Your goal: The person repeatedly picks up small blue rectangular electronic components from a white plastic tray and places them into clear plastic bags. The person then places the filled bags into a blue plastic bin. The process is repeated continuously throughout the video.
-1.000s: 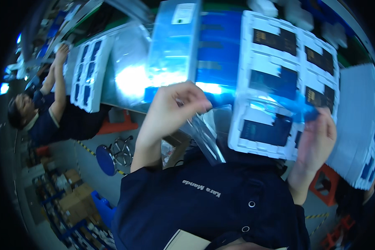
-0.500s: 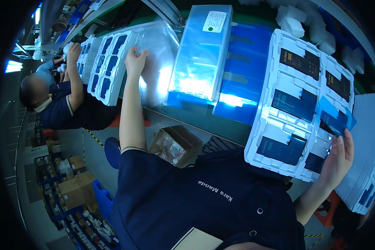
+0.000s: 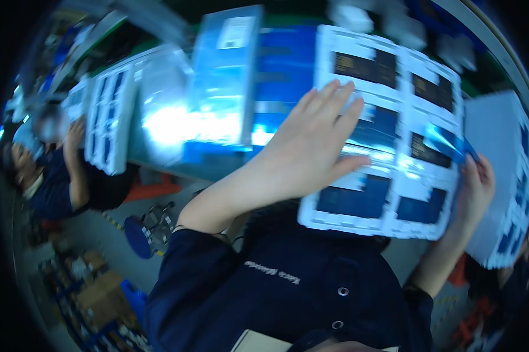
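A white molded tray (image 3: 392, 196) in front of me holds several flat dark pieces (image 3: 364, 68) that look like phone batteries, each in its own pocket. Above the tray's left column my left hand (image 3: 308, 138) is spread open and holds nothing; whether it touches the tray I cannot tell. At the tray's right edge the fingers of my right hand (image 3: 479, 185) pinch a thin blue film (image 3: 443, 141). The film sticks up over a battery in the right column and partly covers it.
To the right stands a stack of white trays (image 3: 490, 176). Left of my tray are blue sheets (image 3: 285, 64), a clear-wrapped stack (image 3: 223, 88) and clear film (image 3: 164, 100). Farther left, another person (image 3: 53, 176) sits by more trays (image 3: 109, 117). White foam-like pieces (image 3: 352, 17) lie behind.
My left hand has come from the clear film on the left to above the tray. My right hand still holds the blue film, now at the tray's edge. The view has shifted.
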Tool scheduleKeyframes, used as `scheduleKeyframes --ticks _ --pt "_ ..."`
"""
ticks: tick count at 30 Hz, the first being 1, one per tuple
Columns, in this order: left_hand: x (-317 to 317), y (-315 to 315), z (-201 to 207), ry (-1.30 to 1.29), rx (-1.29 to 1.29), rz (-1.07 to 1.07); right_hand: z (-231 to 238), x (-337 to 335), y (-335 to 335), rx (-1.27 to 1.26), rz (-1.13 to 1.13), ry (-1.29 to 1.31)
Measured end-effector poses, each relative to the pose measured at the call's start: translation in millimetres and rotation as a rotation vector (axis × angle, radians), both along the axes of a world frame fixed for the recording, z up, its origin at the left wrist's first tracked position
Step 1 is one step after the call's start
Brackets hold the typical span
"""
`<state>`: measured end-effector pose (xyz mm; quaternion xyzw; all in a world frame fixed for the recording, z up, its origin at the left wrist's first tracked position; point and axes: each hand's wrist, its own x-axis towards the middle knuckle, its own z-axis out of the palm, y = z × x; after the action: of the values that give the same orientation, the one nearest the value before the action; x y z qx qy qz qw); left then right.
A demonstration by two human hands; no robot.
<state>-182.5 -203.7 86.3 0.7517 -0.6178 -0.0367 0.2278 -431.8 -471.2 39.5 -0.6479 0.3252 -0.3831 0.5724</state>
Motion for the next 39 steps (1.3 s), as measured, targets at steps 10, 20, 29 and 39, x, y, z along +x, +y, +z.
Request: scheduleKeyframes --ticks 10,20,29,39 --pt "-52 -64 -16 -0.058 0.058 -0.127 19 27 30 -0.028 0.029 -0.017" --pt "-50 -64 -20 -0.041 0.082 -0.112 18 25 37 -0.072 0.014 0.043" --pt "-51 -65 -17 -0.058 0.1 -0.108 17 25 35 -0.061 0.036 0.03" --pt "-52 -64 -16 -0.035 0.072 -0.129 17 27 38 -0.123 0.035 0.087"
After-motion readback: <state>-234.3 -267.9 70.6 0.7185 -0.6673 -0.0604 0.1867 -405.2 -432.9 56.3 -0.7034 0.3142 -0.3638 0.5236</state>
